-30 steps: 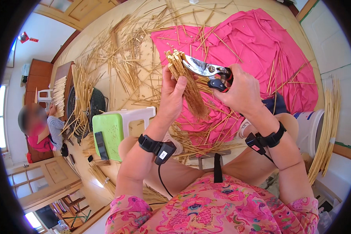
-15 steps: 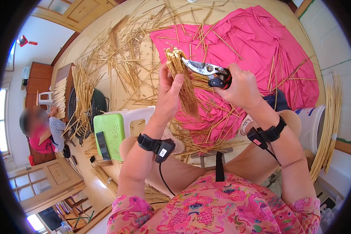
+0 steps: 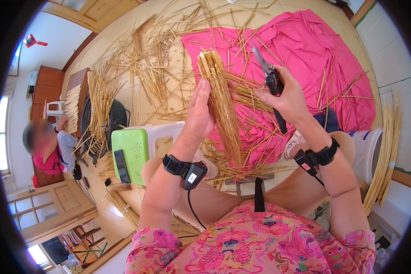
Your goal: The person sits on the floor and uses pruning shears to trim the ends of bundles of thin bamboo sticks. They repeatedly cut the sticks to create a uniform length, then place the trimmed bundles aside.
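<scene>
A small bundle of straw-coloured stalks [image 3: 221,105] stands in the grip of my left hand [image 3: 199,108], its thick cut ends up and its fine bristly tips hanging down. My left fingers wrap round its upper part. To the right, my right hand [image 3: 285,95] holds a pair of pruning shears [image 3: 273,82] with dark handles. Their metal blades point up and to the left, apart from the bundle. Beneath both hands lie a bright pink cloth [image 3: 306,55] and loose stalks [image 3: 249,93].
A green-topped stool [image 3: 133,148] with a phone [image 3: 121,166] stands left of my knee. Farther left are a dark basket [image 3: 116,118] of stalks and a seated person [image 3: 55,153]. On the right, long stalks [image 3: 384,150] lean by a white bucket [image 3: 365,146].
The shears have come away from the bundle's cut ends and turned upward in my right hand. The bundle now shows more of its length, with its tips lower.
</scene>
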The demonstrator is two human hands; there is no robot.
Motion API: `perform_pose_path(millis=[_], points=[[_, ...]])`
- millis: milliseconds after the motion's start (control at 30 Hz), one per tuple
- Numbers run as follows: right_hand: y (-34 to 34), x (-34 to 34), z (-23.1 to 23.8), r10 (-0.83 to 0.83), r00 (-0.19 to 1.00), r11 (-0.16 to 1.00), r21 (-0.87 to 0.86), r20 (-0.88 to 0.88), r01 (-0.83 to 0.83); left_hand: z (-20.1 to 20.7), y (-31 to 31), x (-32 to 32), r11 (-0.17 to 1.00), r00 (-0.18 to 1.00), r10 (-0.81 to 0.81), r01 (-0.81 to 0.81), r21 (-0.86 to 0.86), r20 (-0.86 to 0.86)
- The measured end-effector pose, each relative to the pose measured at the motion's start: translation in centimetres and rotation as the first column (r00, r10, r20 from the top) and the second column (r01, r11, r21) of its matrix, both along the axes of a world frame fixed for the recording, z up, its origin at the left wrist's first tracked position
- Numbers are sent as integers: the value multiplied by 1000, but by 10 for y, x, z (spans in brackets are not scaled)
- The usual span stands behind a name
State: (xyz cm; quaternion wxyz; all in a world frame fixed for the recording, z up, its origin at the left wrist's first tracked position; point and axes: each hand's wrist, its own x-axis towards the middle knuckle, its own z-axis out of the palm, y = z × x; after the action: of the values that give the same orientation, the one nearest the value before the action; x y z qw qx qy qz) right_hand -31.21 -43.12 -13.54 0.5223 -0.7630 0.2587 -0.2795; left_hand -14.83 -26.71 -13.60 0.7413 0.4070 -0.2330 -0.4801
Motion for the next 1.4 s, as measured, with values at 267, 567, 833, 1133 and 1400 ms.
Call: perform_pose_path(millis=[267,567,833,1133,1400], points=[[-1,17,12,22,955,904,403,296,-145,-16,-3,-18,983,978,-108,78,167,180],[-1,16,12,30,952,967,232,305,-105,-21,-12,-33,983,915,-134,74,170,380],[-4,16,6,-8,958,961,266,288,-72,-24,-7,-28,980,958,-125,79,183,257],[-15,0,17,-190,979,976,-125,-76,180,-19,-7,-16,985,988,-154,153,79,11],[-2,-7,12,-98,976,907,-421,-195,7,-16,-13,-5,978,953,159,-187,89,257]])
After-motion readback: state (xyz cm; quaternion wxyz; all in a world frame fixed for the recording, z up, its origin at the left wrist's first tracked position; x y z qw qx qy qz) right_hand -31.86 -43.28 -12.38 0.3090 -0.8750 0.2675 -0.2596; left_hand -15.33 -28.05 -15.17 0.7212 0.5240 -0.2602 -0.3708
